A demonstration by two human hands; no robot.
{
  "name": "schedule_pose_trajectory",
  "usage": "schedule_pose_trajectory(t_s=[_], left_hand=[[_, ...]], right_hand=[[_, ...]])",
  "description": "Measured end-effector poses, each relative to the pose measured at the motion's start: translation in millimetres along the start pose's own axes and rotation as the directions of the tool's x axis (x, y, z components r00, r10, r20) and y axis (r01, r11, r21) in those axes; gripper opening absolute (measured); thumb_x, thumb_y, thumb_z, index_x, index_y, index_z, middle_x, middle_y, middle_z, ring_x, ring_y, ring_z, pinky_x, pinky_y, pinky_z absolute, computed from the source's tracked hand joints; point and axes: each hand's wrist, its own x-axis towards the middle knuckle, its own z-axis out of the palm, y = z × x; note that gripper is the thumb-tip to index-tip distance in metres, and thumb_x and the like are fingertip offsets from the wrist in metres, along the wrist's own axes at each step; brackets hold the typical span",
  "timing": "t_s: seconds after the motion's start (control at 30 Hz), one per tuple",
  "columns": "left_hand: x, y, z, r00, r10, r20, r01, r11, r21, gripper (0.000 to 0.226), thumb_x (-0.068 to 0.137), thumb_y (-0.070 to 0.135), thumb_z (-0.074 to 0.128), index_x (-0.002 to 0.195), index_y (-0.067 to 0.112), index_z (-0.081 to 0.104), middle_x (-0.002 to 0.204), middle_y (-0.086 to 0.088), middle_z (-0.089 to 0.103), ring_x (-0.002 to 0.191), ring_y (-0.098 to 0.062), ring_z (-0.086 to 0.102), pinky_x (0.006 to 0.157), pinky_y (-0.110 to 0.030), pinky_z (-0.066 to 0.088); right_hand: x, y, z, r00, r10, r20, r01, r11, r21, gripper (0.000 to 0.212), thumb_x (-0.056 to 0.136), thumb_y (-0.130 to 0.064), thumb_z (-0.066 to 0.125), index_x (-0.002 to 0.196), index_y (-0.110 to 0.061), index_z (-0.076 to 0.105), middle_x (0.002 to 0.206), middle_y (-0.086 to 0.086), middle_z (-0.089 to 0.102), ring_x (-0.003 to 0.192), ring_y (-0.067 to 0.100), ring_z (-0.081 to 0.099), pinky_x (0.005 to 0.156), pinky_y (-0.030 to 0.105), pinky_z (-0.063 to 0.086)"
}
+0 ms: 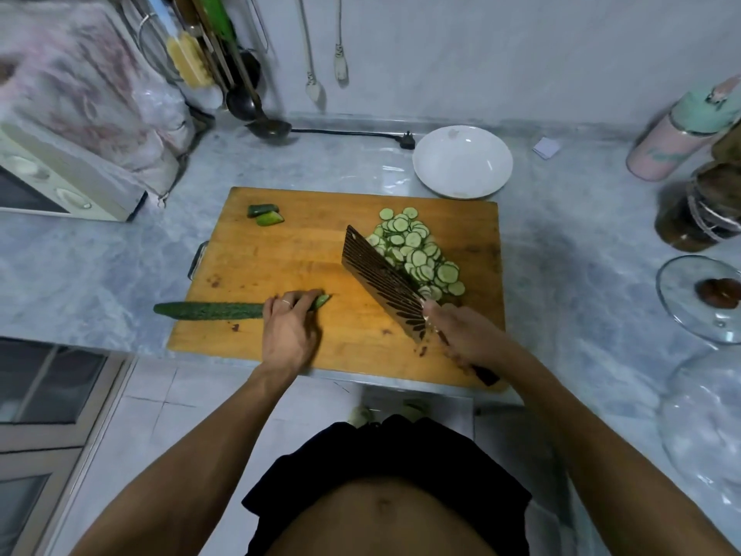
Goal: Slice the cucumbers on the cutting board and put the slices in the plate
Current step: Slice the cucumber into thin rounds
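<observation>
left hand (289, 330) curls over cucumber (208, 310), pinning it flat on board (280, 258) for cutting. right hand (461, 335) clamps cleaver (385, 282) handle, blade angled against slice pile (417, 250), likely herding it. plate (463, 162) sits behind board, no slices in it.

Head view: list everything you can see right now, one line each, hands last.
cutting board: one, wooden, counter centre
whole cucumber: one, dark green, overhanging board's left edge
cucumber slices: a pile, pale green, board's right
cucumber ends: two, green, board's far left
cleaver: one, dark, beside the slices
plate: one, white, behind board, nothing on it
ladle: one, dark, by wall
left hand: holds whole cucumber
right hand: grips cleaver
</observation>
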Motion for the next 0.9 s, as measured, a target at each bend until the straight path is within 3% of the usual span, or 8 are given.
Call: schedule_pose_trajectory(t_s=[0.17,0.37,0.47,0.57,0.67,0.83,0.9], left_hand=[[0,-2,6,0.999,0.018,-0.034,-0.018,1.0,-0.005,0.052,0.088,0.001,0.057,0.137,0.017,0.058,0.119,-0.015,0.061,0.11,-0.039,0.054,0.115,-0.055,0.022],[1,-5,5,0.999,0.027,-0.043,-0.027,1.0,-0.005,0.045,0.095,0.006,0.055,0.138,0.018,0.058,0.12,-0.015,0.061,0.109,-0.041,0.055,0.113,-0.054,0.028],[2,-5,5,0.998,0.024,-0.051,-0.024,1.0,-0.005,0.045,0.095,0.006,0.055,0.138,0.018,0.058,0.119,-0.016,0.062,0.105,-0.042,0.055,0.106,-0.056,0.036],[2,-3,-2,0.997,0.035,-0.065,-0.037,0.999,-0.019,0.043,0.094,0.005,0.058,0.136,0.015,0.059,0.115,-0.016,0.066,0.1,-0.041,0.057,0.093,-0.048,0.045],[6,-12,-10,0.99,0.117,-0.078,-0.118,0.993,0.001,0.039,0.09,0.01,0.057,0.129,0.015,0.064,0.114,-0.013,0.07,0.1,-0.037,0.064,0.087,-0.045,0.051],[25,-32,-25,0.996,0.09,-0.024,-0.087,0.992,0.096,0.041,0.09,0.013,0.062,0.131,0.018,0.064,0.125,-0.01,0.066,0.102,-0.037,0.062,0.089,-0.044,0.052],[31,-37,-27,0.996,0.089,-0.018,-0.087,0.991,0.101,0.042,0.092,0.018,0.06,0.134,0.018,0.062,0.127,-0.01,0.064,0.102,-0.039,0.061,0.086,-0.044,0.054]], right_hand=[[3,-3,24,0.996,0.033,0.078,-0.038,0.997,0.068,0.063,0.095,-0.07,0.031,0.072,-0.015,0.049,0.057,0.004,0.044,0.038,0.015,0.038,0.041,0.022,0.035],[17,-5,-4,0.997,0.072,-0.017,-0.07,0.994,0.089,0.063,0.095,-0.07,0.028,0.072,-0.015,0.05,0.056,0.001,0.045,0.039,0.013,0.039,0.042,0.024,0.038],[19,-3,-14,0.996,0.084,-0.039,-0.077,0.987,0.142,0.062,0.095,-0.069,0.029,0.071,-0.016,0.049,0.052,-0.002,0.044,0.04,0.013,0.039,0.042,0.025,0.038],[19,-3,-8,0.998,0.054,-0.02,-0.051,0.99,0.13,0.062,0.094,-0.072,0.028,0.073,-0.016,0.048,0.054,0.0,0.042,0.04,0.014,0.038,0.041,0.024,0.037],[17,-6,7,0.999,0.025,-0.02,-0.022,0.991,0.133,0.062,0.095,-0.069,0.03,0.073,-0.014,0.048,0.055,0.002,0.044,0.039,0.016,0.04,0.041,0.024,0.037],[21,-27,39,0.994,-0.086,-0.064,0.084,0.996,-0.031,0.065,0.1,-0.061,0.03,0.075,-0.008,0.058,0.061,0.013,0.054,0.048,0.024,0.052,0.046,0.033,0.044],[28,-39,54,0.989,-0.126,-0.08,0.115,0.984,-0.133,0.067,0.101,-0.058,0.03,0.076,-0.003,0.059,0.07,0.018,0.059,0.061,0.033,0.059,0.057,0.042,0.05]])
